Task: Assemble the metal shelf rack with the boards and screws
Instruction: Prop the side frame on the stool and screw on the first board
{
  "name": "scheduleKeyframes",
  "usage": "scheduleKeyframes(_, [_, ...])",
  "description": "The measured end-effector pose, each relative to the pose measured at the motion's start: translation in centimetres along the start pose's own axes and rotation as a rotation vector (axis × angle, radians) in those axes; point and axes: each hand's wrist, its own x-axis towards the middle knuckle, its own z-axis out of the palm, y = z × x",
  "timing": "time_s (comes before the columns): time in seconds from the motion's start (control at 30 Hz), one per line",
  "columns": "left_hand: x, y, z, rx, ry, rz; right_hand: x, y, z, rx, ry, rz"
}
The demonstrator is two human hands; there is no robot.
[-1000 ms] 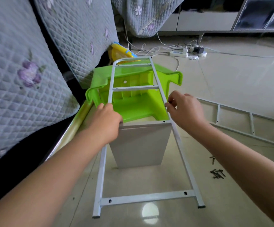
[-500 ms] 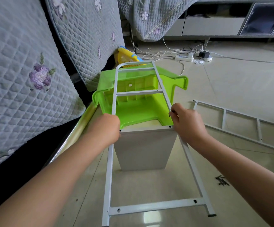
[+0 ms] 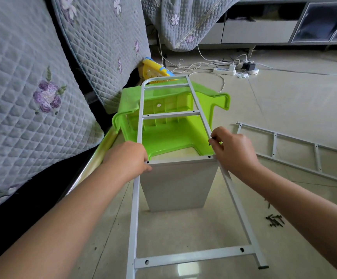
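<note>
Head view: our left hand (image 3: 130, 159) grips the metal frame's (image 3: 191, 255) left rail at the board's (image 3: 178, 184) top corner; our right hand (image 3: 233, 151) pinches a screw (image 3: 212, 140) beside the right rail.

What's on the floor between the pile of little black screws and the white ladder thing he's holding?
In the head view, nothing: only bare shiny floor tile lies between the pile of screws and the white frame that both hands hold.
</note>
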Motion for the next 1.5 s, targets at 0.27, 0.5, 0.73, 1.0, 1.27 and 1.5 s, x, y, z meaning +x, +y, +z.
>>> scheduleKeyframes(0.27, [0.6,1.4,1.5,0.001,0.099,0.327,-0.1,0.1,-0.4,0.022,0.001,-0.013])
scheduleKeyframes(0.5, [1.1,1.2,3.1,-0.099,0.123,0.359,0.0,0.0,-1.2,0.127,0.014,-0.099])
scheduleKeyframes(0.73, [1.0,1.3,3.1,-0.103,0.102,0.341,-0.2,-0.3,-2.8,0.203,-0.086,-0.196])
scheduleKeyframes(1.0, [1.0,1.4,3.1,-0.055,0.082,0.330,-0.7,0.2,-2.8,0.142,-0.075,-0.321])
scheduleKeyframes(1.27, [1.0,1.3,3.2,-0.064,0.088,0.342,-0.9,0.1,-2.1,0.001,-0.045,-0.473])
scheduleKeyframes(1.5, [1.0,1.3,3.3,-0.047,0.098,0.343,-0.4,-0.9,-3.1,-0.161,-0.293,-0.367])
